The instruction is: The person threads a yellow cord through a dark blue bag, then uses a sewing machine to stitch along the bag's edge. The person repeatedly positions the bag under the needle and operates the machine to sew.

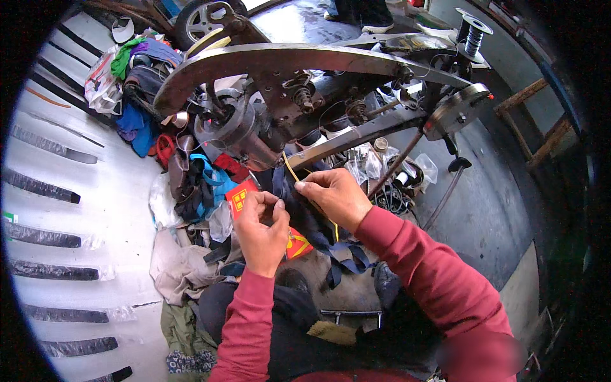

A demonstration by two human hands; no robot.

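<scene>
Two hands (337, 196) (261, 232), right pinching yellow strip (290, 169), left curled, hold unclear, clear plastic bag (221, 221) below, contents indistinct

Just above the right hand's (337, 198) fingers, which pinched a thin yellow strip (289, 168), rose a curved dark metal machine (267, 62). Left of them, the left hand's (262, 234) fingers curled beside dark navy cloth (315, 226), their grip unclear, with a flat red-and-yellow packet (237, 197) just behind.

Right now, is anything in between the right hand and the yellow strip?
No, nothing I can see. The right hand already pinches the yellow strip, and the left hand is off to the left, not between them.
</scene>
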